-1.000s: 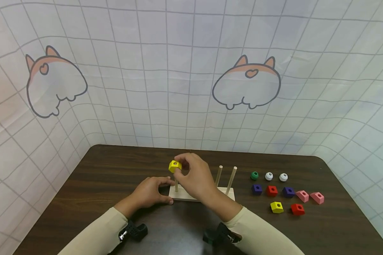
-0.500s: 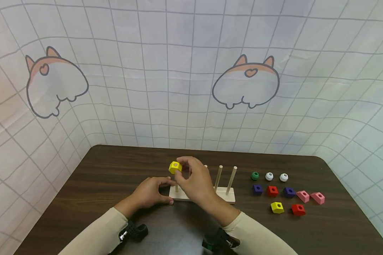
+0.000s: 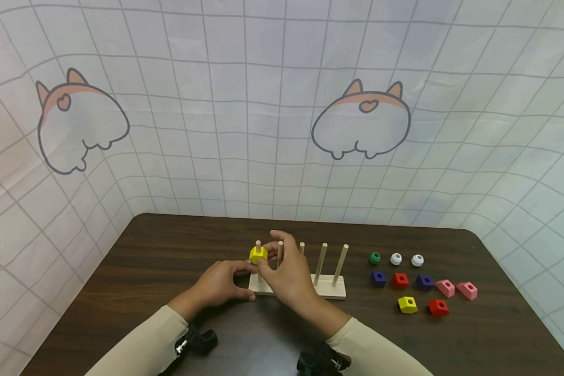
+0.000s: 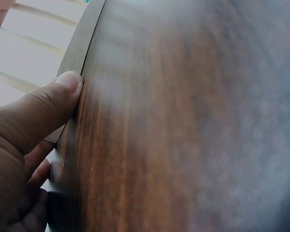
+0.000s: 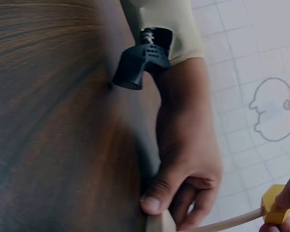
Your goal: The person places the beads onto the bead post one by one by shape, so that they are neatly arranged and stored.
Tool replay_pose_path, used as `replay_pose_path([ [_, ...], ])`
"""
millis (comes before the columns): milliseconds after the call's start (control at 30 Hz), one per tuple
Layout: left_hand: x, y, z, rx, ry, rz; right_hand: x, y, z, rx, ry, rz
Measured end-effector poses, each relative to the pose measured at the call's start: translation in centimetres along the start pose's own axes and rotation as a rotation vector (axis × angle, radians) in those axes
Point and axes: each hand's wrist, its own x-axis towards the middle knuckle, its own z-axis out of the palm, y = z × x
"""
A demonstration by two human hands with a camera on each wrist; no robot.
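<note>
A wooden peg stand (image 3: 332, 288) with several upright pegs lies on the dark table. My left hand (image 3: 218, 284) grips its left end, thumb at the front edge and fingers round the side; the left wrist view shows the thumb (image 4: 48, 104) pressed against the base. Over the leftmost peg sits a yellow hexagonal bead (image 3: 257, 256), with the peg's tip poking out above it. My right hand (image 3: 289, 271) pinches this bead from the right, high above the base. In the right wrist view the bead (image 5: 272, 205) is between fingertips, the peg running into it.
Right of the stand lie a green bead (image 3: 374, 258), white beads (image 3: 396, 259), purple blocks (image 3: 378, 279), red blocks (image 3: 400, 281), pink blocks (image 3: 445, 289) and a yellow block (image 3: 407, 305). A gridded white curtain (image 3: 244, 130) hangs behind the table (image 3: 178, 235).
My right hand has lowered the yellow bead from above the leftmost peg, and the peg's tip now comes through its hole. My left hand stays on the stand's end.
</note>
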Motion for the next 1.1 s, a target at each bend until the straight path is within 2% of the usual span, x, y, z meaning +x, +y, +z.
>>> replay_pose_path([
  [233, 0.0, 0.1, 0.0, 0.03, 0.017, -0.001, -0.8, 1.3, 1.0, -0.002, 0.006, 0.086],
  [433, 0.0, 0.1, -0.1, 0.052, 0.014, -0.018, -1.2, 2.4, 1.6, -0.047, -0.006, 0.116],
  [733, 0.1, 0.3, -0.2, 0.035, 0.015, -0.017, -1.7, 3.9, 2.2, -0.087, -0.04, 0.109],
  [1100, 0.0, 0.4, -0.3, 0.037, 0.011, -0.007, -1.9, 4.0, 2.3, -0.072, -0.055, 0.09],
])
